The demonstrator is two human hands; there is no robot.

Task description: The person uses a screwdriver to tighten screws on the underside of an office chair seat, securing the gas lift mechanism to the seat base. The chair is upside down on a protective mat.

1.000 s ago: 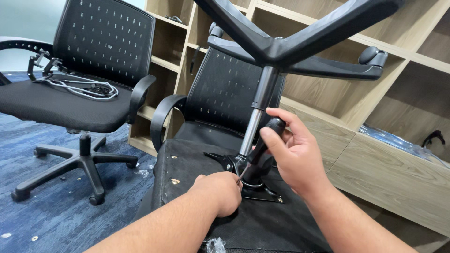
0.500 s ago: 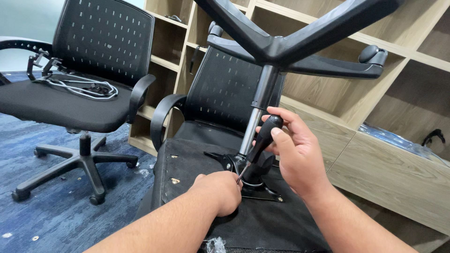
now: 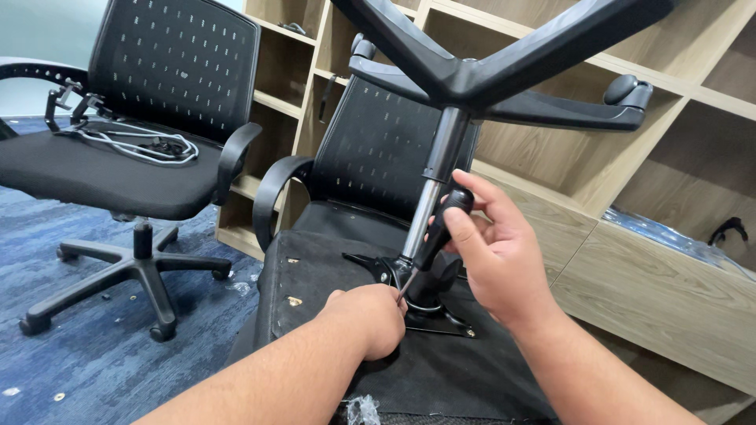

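1. Right hand (image 3: 492, 256) is wrapping closed around the black handle of a screwdriver (image 3: 435, 236), thumb pressing along the grip near the handle's top.
2. Left hand (image 3: 368, 321) is curling into a loose fist at the tool's tip, fingers pinched around the shaft low down; whatever sits under the tip is hidden.
3. The screwdriver is leaning against the chrome gas cylinder (image 3: 431, 189) of an upturned chair, tip meeting the black mounting plate (image 3: 429, 311) on the seat underside (image 3: 315, 271).
4. Judgement: the shaft is running tilted; squaring it to the fastener and pressing down along its axis should guard against slipping.
5. The star base (image 3: 488, 75) is hanging overhead.
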